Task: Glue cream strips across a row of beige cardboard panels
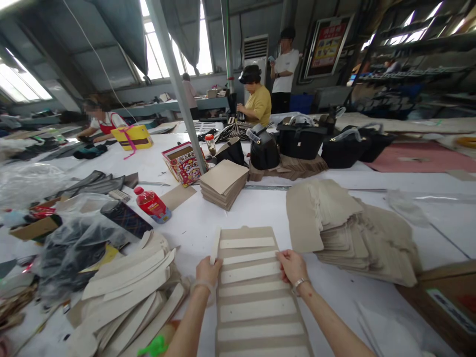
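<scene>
A long grey-beige panel [245, 291] lies in front of me, with several cream strips running across it in rows. My left hand [208, 271] is closed at its left edge, with an upright cream strip [215, 246] sticking up from the fingers. Across from it, my right hand [293, 267] pinches the right end of a narrow crosswise strip [251, 258]. That strip spans the panel between both hands; whether the left fingers also grip it I cannot tell. Left of my arm is a loose pile of curved cream pieces [130, 282].
Beige cut pieces [345, 223] are heaped at right, near a cardboard box [442, 297]. Beyond stand a stack of boards [225, 181], a red bottle [152, 204], a patterned box [184, 163], black handbags [301, 139] and a metal post [182, 94]. A co-worker in yellow [258, 104] works across the table.
</scene>
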### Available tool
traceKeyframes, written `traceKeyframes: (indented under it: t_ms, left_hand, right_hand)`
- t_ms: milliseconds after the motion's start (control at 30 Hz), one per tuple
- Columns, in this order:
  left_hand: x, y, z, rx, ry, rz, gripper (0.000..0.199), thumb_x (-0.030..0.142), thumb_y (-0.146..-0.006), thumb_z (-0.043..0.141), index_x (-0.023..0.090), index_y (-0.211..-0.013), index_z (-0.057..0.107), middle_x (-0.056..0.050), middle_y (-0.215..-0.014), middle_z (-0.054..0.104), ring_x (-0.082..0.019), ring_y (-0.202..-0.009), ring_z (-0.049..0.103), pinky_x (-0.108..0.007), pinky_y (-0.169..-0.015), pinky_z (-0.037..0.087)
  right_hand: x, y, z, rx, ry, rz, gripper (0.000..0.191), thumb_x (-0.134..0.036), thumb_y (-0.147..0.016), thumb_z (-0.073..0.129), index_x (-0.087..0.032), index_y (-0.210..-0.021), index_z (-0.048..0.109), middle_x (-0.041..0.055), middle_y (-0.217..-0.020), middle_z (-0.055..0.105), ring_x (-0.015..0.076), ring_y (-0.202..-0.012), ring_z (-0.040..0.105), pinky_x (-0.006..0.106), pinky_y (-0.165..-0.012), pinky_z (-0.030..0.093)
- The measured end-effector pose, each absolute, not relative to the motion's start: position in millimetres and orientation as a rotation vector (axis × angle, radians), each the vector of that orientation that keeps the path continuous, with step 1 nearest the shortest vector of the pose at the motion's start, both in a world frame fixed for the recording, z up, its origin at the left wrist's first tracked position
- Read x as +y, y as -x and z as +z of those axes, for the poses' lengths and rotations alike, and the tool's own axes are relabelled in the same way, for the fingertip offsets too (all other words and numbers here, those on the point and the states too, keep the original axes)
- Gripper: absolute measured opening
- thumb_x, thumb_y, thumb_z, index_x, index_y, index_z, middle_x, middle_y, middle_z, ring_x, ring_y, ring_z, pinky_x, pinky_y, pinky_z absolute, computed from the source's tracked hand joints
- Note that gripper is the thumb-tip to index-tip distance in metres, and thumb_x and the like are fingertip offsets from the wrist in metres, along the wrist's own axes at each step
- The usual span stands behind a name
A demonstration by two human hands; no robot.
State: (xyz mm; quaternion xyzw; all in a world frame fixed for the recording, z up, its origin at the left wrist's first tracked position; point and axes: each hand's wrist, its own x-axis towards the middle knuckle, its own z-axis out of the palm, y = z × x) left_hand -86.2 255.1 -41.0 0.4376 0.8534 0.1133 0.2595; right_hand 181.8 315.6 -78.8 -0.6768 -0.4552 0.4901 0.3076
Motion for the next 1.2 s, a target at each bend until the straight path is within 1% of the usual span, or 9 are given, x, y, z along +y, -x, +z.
traceKeyframes:
  t_ms: [300, 433, 533, 733, 833, 933, 1000, 1067, 1200]
  left_hand:
    - [254.2, 78.7, -39.8, 2.371, -1.229, 0.226, 0.026, 0.040, -0.080, 0.047, 0.017, -0.082, 0.059, -0.013, -0.089, 0.069, -0.025, -0.090, 0.062, -0.029, -0.073, 0.040]
    - [248.4, 72.8, -34.5, 2.384, -1.232, 0.255, 0.021, 0.038, -0.081, 0.045, 0.020, -0.089, 0.054, -0.009, -0.089, 0.069, -0.022, -0.085, 0.063, -0.028, -0.068, 0.040]
    - [244.6, 70.2, -27.7, 2.379, -1.244, 0.280, 0.020, 0.038, -0.082, 0.042, 0.023, -0.093, 0.051, -0.007, -0.089, 0.068, -0.023, -0.083, 0.063, -0.029, -0.065, 0.040]
    - [238.1, 64.7, -4.9, 2.336, -1.315, 0.398, 0.024, 0.040, -0.087, 0.031, 0.025, -0.096, 0.047, -0.007, -0.089, 0.066, -0.022, -0.083, 0.062, -0.028, -0.064, 0.038]
    - [234.5, 51.3, 8.6, 2.183, -1.434, 0.476, 0.033, 0.044, -0.090, 0.021, 0.026, -0.094, 0.049, -0.001, -0.077, 0.064, -0.017, -0.075, 0.061, -0.024, -0.064, 0.038]
    - [230.3, 34.8, 16.9, 1.863, -1.559, 0.561, 0.039, 0.046, -0.090, 0.020, 0.026, -0.088, 0.053, 0.003, -0.062, 0.059, -0.013, -0.064, 0.057, -0.021, -0.063, 0.038]
    - [227.4, 29.2, 18.0, 1.673, -1.572, 0.607, 0.041, 0.048, -0.089, 0.022, 0.023, -0.082, 0.053, 0.004, -0.057, 0.056, -0.012, -0.060, 0.054, -0.020, -0.061, 0.039]
    - [225.1, 31.0, 15.6, 1.589, -1.523, 0.596, 0.041, 0.050, -0.087, 0.025, 0.022, -0.079, 0.053, 0.004, -0.057, 0.056, -0.011, -0.053, 0.050, -0.020, -0.054, 0.038]
    - [224.5, 51.1, 5.2, 1.585, -1.386, 0.502, 0.040, 0.056, -0.078, 0.037, 0.020, -0.073, 0.053, 0.003, -0.060, 0.059, -0.007, -0.039, 0.044, -0.021, -0.042, 0.033]
  right_hand:
    - [319.3, -180.1, -79.4, -1.168, 1.845, 1.270, 0.017, -0.036, -0.072, 0.053, -0.021, -0.074, 0.044, -0.0094, -0.036, 0.048, 0.0132, -0.023, 0.048, 0.018, -0.022, 0.032]
    - [318.1, -179.5, -75.8, -1.130, 1.824, 1.303, 0.013, -0.032, -0.074, 0.049, -0.022, -0.076, 0.042, -0.0088, -0.037, 0.048, 0.0145, -0.026, 0.051, 0.019, -0.024, 0.034]
    - [313.5, -182.2, -69.9, -1.101, 1.781, 1.293, 0.012, -0.033, -0.076, 0.046, -0.022, -0.079, 0.043, -0.0090, -0.040, 0.048, 0.0124, -0.027, 0.051, 0.018, -0.026, 0.034]
    - [299.0, -177.3, -51.1, -1.090, 1.662, 1.247, 0.022, -0.042, -0.076, 0.047, -0.020, -0.076, 0.047, -0.0094, -0.045, 0.045, 0.0052, -0.026, 0.037, 0.017, -0.027, 0.027]
    - [290.1, -155.2, -31.7, -1.132, 1.559, 1.416, 0.029, -0.047, -0.070, 0.056, -0.018, -0.072, 0.051, -0.0048, -0.056, 0.056, 0.0046, -0.027, 0.040, 0.018, -0.026, 0.025]
    - [285.5, -131.1, -6.9, -0.925, 1.282, 1.850, 0.038, -0.052, -0.068, 0.060, -0.020, -0.088, 0.052, -0.0009, -0.075, 0.064, 0.0050, -0.032, 0.047, 0.017, -0.028, 0.026]
    - [287.3, -123.6, 5.9, -0.734, 1.100, 1.946, 0.044, -0.049, -0.062, 0.068, -0.021, -0.090, 0.050, -0.0035, -0.070, 0.063, 0.0037, -0.034, 0.046, 0.014, -0.029, 0.025]
    - [291.5, -126.1, 11.7, -0.651, 1.057, 1.888, 0.044, -0.043, -0.055, 0.075, -0.020, -0.080, 0.047, -0.0068, -0.059, 0.059, 0.0028, -0.034, 0.044, 0.013, -0.030, 0.026]
    - [301.1, -151.7, 4.7, -0.636, 1.144, 1.811, 0.039, -0.035, -0.056, 0.073, -0.020, -0.072, 0.040, -0.0055, -0.056, 0.059, 0.0075, -0.042, 0.056, 0.016, -0.039, 0.042]
